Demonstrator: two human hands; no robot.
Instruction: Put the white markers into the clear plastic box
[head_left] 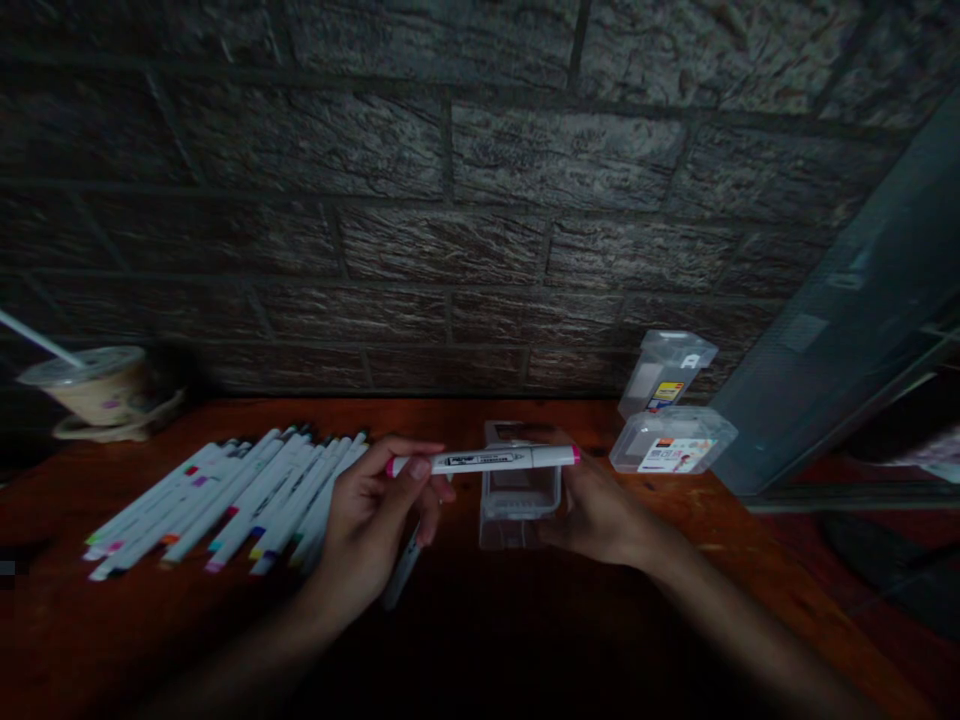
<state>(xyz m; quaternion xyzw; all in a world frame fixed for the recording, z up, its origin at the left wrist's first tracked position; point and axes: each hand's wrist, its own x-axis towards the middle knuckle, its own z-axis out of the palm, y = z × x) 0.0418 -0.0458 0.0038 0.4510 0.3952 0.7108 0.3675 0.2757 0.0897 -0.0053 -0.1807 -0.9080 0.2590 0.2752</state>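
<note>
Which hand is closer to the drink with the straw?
Left. The left hand is right of the drink, by the row of markers; the right hand is farther right, at the clear case.

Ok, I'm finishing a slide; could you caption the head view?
Left hand holds a pink-ended marker, right hand at a clear case, more markers lying to the left.

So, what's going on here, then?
A person's left hand holds a pink-tipped marker level, in front of a clear case that the right hand grips by its side. More markers lie on the table to the left, with a cup beyond them. Two other cases are at the right.
</note>
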